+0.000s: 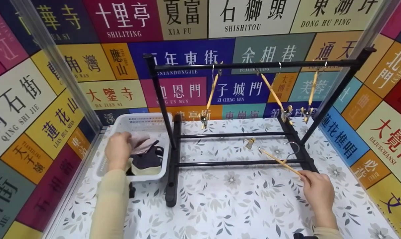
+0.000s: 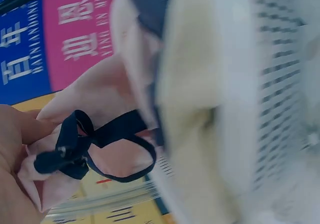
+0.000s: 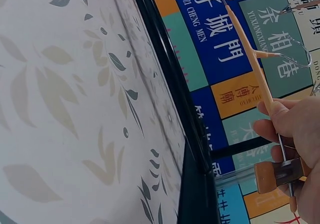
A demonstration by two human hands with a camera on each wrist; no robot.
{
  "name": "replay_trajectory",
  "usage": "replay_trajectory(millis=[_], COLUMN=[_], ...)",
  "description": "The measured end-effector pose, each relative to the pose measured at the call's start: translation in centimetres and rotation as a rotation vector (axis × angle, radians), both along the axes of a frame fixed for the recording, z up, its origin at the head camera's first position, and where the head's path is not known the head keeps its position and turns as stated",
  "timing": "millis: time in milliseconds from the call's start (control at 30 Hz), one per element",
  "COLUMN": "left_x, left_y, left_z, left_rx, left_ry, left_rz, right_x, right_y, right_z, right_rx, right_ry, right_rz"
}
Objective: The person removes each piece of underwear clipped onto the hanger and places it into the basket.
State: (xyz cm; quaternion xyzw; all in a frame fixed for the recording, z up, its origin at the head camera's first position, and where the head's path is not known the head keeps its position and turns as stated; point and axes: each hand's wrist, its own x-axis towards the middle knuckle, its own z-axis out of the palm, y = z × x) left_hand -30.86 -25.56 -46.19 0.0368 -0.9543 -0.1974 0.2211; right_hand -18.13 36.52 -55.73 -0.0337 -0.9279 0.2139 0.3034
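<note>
In the head view my left hand [image 1: 118, 151] is over the white basket [image 1: 150, 178] at the left and pinches a pale pink piece of clothing [image 1: 141, 143]. The left wrist view shows a navy bow [image 2: 75, 144] on this cloth, close to the fingers. Dark navy and cream clothes [image 1: 147, 162] lie below it in the basket. At the right, my right hand [image 1: 318, 189] grips one end of a wooden clip hanger [image 1: 281, 162]. The hanger slants up to the left, its metal hook upward; one clip [image 3: 280, 175] sits by my fingers, the other at the far end.
A black garment rack [image 1: 240, 65] stands on the leaf-patterned tabletop [image 1: 233, 205]. Three wooden clip hangers [image 1: 213, 91] hang from its top bar without clothes. Low crossbars [image 1: 233, 163] join its feet. Walls of coloured sign panels [image 1: 183, 56] rise behind and at both sides.
</note>
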Motion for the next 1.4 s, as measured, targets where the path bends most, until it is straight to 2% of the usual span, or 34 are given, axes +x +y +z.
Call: replay_trajectory(millis=[100, 233, 467, 667, 833, 1033, 1133, 1400], left_x=[0.0, 0.0, 0.1, 0.3, 0.5, 0.9, 1.1, 1.7], left_y=[0.4, 0.9, 1.7, 1.8, 1.9, 2.2, 2.2, 2.7], left_z=[-1.7, -3.0, -3.7, -4.1, -4.3, -4.1, -3.9, -3.6], left_rx=[-0.006, -0.036, -0.104, -0.124, -0.129, -0.157, -0.173, -0.219], left_ry=[-0.08, -0.186, -0.341, -0.411, -0.412, -0.383, -0.341, -0.173], left_rz=[-0.023, -0.061, -0.097, -0.122, -0.126, -0.141, -0.146, -0.17], right_x=[0.1, 0.1, -0.1, -0.4, -0.6, -1.1, -1.3, -1.8], right_y=[0.1, 0.3, 0.5, 0.9, 1.4, 2.5, 3.1, 4.9], right_z=[0.1, 0.4, 1.3, 1.7, 2.4, 3.7, 4.6, 6.8], right_rx=[0.002, 0.003, -0.004, 0.003, 0.012, 0.049, 0.057, 0.07], right_ry=[-0.009, -0.033, -0.07, -0.081, -0.095, -0.046, -0.05, -0.068], right_rz=[-0.007, -0.022, -0.043, -0.051, -0.06, -0.057, -0.066, -0.089])
